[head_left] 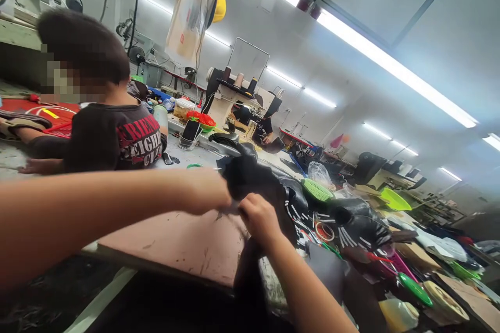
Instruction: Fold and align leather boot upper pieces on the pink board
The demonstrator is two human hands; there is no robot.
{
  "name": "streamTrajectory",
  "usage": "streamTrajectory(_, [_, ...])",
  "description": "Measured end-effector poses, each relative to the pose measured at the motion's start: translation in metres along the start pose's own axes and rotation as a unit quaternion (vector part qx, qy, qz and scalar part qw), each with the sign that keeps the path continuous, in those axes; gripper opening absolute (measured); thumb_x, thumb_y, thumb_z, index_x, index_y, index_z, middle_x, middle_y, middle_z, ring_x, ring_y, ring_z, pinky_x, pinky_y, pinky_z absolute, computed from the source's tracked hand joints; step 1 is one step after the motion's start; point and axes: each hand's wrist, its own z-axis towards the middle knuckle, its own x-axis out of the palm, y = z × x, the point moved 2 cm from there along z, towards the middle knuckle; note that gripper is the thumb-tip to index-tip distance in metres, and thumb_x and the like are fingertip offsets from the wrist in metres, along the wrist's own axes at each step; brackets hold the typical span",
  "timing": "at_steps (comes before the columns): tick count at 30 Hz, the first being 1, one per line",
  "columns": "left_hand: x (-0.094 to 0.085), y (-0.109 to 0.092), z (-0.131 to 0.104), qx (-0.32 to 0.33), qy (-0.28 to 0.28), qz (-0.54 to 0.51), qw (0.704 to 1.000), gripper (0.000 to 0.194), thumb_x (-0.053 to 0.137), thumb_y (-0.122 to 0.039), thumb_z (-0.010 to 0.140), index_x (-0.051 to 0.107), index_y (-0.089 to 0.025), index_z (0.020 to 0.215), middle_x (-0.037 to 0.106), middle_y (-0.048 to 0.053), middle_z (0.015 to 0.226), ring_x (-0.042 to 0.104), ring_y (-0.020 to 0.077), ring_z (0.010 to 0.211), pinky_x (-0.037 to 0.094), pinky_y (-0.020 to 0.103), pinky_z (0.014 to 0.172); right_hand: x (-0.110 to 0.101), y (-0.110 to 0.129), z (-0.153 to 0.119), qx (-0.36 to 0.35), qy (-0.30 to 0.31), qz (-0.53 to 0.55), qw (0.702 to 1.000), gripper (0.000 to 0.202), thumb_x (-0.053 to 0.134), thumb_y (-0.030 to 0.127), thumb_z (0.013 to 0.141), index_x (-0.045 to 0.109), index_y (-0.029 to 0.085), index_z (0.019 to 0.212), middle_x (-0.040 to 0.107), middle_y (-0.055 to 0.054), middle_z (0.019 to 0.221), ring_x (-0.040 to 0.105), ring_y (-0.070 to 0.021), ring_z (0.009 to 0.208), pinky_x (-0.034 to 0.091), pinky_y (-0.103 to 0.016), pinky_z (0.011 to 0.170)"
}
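My left hand [213,191] is blurred by motion and reaches in from the left, its fingers turned away and smeared. Close beside it, my right hand [261,217] has its fingers curled in around the edge of a black leather piece [250,174]. That dark, floppy material rises behind both hands, and a dark part also hangs below the right wrist. Under the hands lies a worn pinkish board [175,242]. Whether the left hand also touches the leather piece cannot be made out.
A person [113,130] in a dark shirt sits close on the left. Black pieces with white strips [347,223], a green basket [317,190] and a green lid [414,289] crowd the right. Behind stand a phone [190,131] in a clear holder and a sewing machine [230,101].
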Motion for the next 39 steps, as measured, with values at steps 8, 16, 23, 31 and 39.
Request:
streamTrajectory(8, [0.111, 0.011, -0.011, 0.019, 0.161, -0.169, 0.972, 0.013, 0.068, -0.033, 0.067, 0.068, -0.023, 0.075, 0.068, 0.003, 0.069, 0.062, 0.0209, 0.062, 0.043, 0.026, 0.049, 0.058, 0.043, -0.030, -0.036, 0.164, 0.094, 0.981, 0.016, 0.056, 0.017, 0.081, 0.069, 0.023, 0.090, 0.067, 0.001, 0.086, 0.061, -0.0113, 0.076, 0.043, -0.018, 0.062])
streamTrajectory(16, [0.142, -0.002, 0.049, -0.035, 0.142, -0.222, 0.964, 0.026, 0.054, -0.039, 0.086, 0.060, -0.013, 0.090, 0.062, 0.002, 0.083, 0.060, 0.0145, 0.074, 0.050, 0.033, 0.070, 0.065, 0.035, -0.027, 0.021, 0.158, 0.099, 0.982, 0.015, 0.052, 0.019, 0.085, 0.065, 0.019, 0.093, 0.069, -0.002, 0.081, 0.064, -0.0149, 0.070, 0.041, -0.022, 0.056])
streamTrajectory(23, [0.162, 0.005, 0.062, -0.032, 0.162, -0.231, 0.959, 0.025, 0.052, -0.036, 0.089, 0.060, -0.012, 0.086, 0.062, 0.001, 0.081, 0.060, 0.0136, 0.073, 0.052, 0.032, 0.069, 0.077, 0.044, -0.050, -0.012, 0.057, 0.065, 0.996, 0.019, 0.047, 0.015, 0.088, 0.064, 0.018, 0.094, 0.061, -0.009, 0.119, 0.061, -0.0201, 0.092, 0.043, -0.032, 0.074])
streamTrajectory(31, [0.158, 0.009, 0.068, -0.031, 0.159, -0.213, 0.963, 0.023, 0.052, -0.034, 0.089, 0.060, -0.012, 0.089, 0.063, 0.003, 0.086, 0.061, 0.0143, 0.077, 0.052, 0.033, 0.071, 0.091, 0.051, -0.039, 0.025, -0.055, 0.011, 0.998, 0.015, 0.052, 0.012, 0.084, 0.066, 0.015, 0.079, 0.066, -0.009, 0.099, 0.058, -0.0184, 0.077, 0.044, -0.032, 0.065])
streamTrajectory(39, [0.146, 0.011, 0.069, -0.046, 0.111, -0.178, 0.977, 0.023, 0.051, -0.034, 0.089, 0.060, -0.013, 0.087, 0.063, 0.003, 0.085, 0.061, 0.0150, 0.079, 0.051, 0.036, 0.076, 0.082, 0.045, -0.031, 0.034, 0.022, 0.026, 0.999, 0.015, 0.055, 0.022, 0.085, 0.069, 0.020, 0.084, 0.056, -0.010, 0.122, 0.056, -0.0214, 0.092, 0.045, -0.033, 0.072])
